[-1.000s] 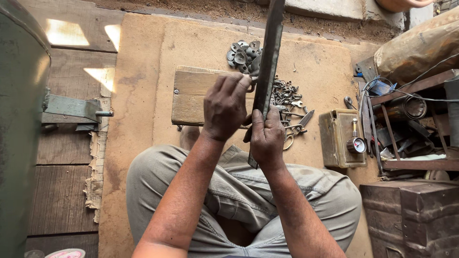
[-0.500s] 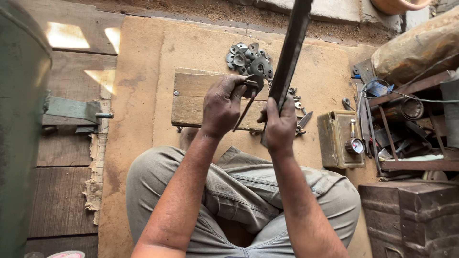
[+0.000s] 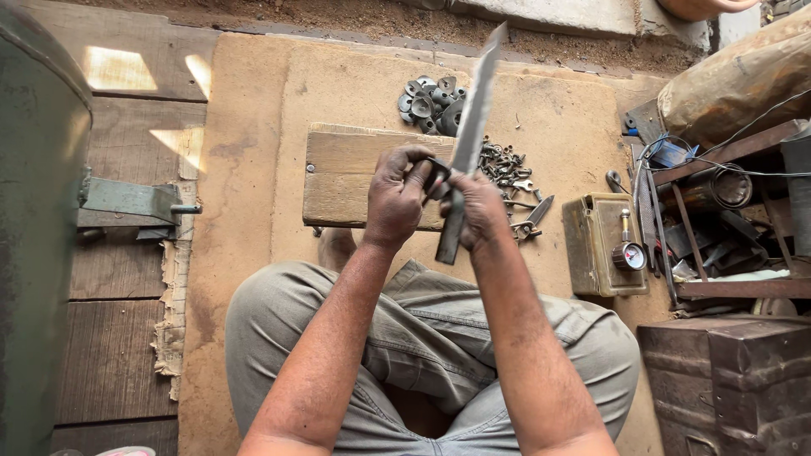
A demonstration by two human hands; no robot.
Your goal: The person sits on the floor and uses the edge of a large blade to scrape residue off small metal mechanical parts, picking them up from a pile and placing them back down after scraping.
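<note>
The long metal blade (image 3: 471,118) stands nearly upright in front of the seated person, its pointed tip up toward the far edge of the mat and its lower end hanging just above the lap. From the left: a large green metal drum (image 3: 38,211) fills the edge of the view, with a grey-green bracket (image 3: 127,198) jutting from it over the dark floor planks (image 3: 118,338). Next comes the tan mat (image 3: 245,169), and on it a bare wooden block (image 3: 346,173) lying flat. The left hand (image 3: 395,198) is curled over that block's near edge, fingers and thumb pinched shut on a small dark metal piece (image 3: 437,173) pressed against the blade. Just beside it the right hand (image 3: 477,211) is closed around the blade's lower part, wrapping it fully. Behind the hands lies a heap of grey metal washers (image 3: 429,97), and to the right of the blade a scatter of small bolts and fittings (image 3: 507,169). Further right sits a worn olive metal box (image 3: 601,245) bearing a small round gauge (image 3: 629,255) with a white face and red rim. Past it, a rusty rack (image 3: 726,228) holds wires and scrap, a brown sack (image 3: 735,76) lies above, and a dark metal chest (image 3: 726,380) is in the near corner.
</note>
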